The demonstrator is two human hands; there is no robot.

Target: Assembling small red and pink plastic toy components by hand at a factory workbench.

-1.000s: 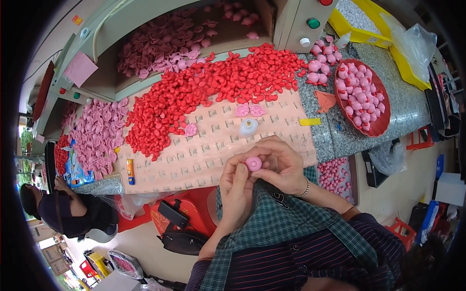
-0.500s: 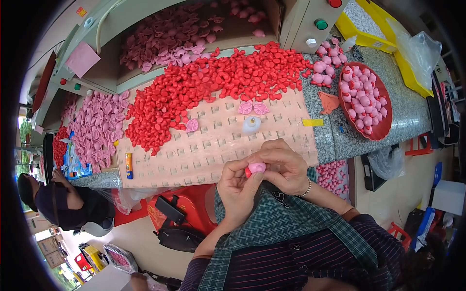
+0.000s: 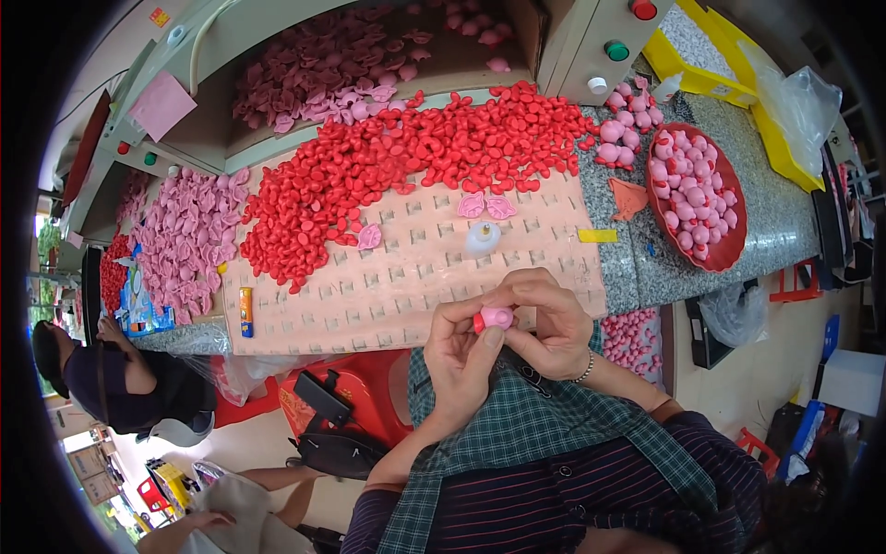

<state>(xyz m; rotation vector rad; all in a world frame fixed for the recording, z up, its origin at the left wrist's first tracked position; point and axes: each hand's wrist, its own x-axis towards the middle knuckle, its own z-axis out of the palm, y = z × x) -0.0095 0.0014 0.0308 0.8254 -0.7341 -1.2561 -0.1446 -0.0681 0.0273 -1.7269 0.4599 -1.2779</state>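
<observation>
Pink, rounded, plastic-looking piece with red end [image 3: 499,318]: pinched between fingertips of left hand [image 3: 460,355] and right hand [image 3: 557,331]. Likely light, firm, slightly slippery; grip opposite rounded sides. Beyond: pale-pink patterned flat sheet [image 3: 369,303], glossy red bean-shaped pieces [image 3: 406,148].

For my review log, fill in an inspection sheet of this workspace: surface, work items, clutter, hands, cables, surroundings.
Surface: marked pink mat on a speckled grey counter.
Work items: small pink piece with a red part, in hand; red pieces heaped along the mat's far side; pink pieces piled at left; red bowl of pink-and-red pieces at right.
Clutter: white bottle, yellow-and-blue tube, yellow strip, orange scrap.
Grip: left hand and right hand both hold the small pink piece.
Cables: pale cord at upper left; its ends cannot be traced.
Surroundings: one person at left, another person at lower left; red stool, black bag.
</observation>
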